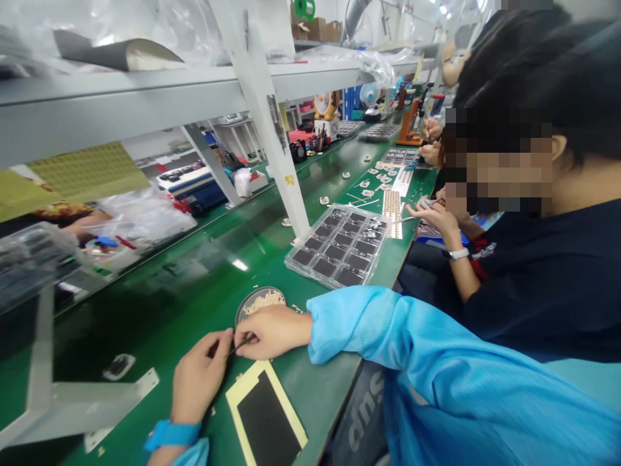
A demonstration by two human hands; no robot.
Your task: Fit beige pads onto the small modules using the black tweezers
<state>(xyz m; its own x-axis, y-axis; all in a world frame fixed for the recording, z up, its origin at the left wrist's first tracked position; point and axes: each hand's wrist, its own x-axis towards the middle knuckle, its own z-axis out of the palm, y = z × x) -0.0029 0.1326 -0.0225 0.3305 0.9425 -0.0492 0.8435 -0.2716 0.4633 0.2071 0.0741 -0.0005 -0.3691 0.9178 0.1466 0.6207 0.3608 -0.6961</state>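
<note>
My right hand (272,331), in a light blue sleeve, is closed on thin dark tweezers (241,345) whose tip points toward my left hand. My left hand (200,374), with a blue band at the wrist, has its thumb and fingers pinched together; whatever is between them is too small to make out. Just behind my right hand is a round dark dish (239,312) holding many small beige pieces (264,300). A yellow sheet with a black panel (268,421) lies on the green table in front of my hands.
A clear compartment tray (339,249) with dark square parts stands beyond the dish. A white shelf post (272,129) and a metal bracket (92,404) rise from the table (194,285). At right, a co-worker's hands (439,217) handle a small part.
</note>
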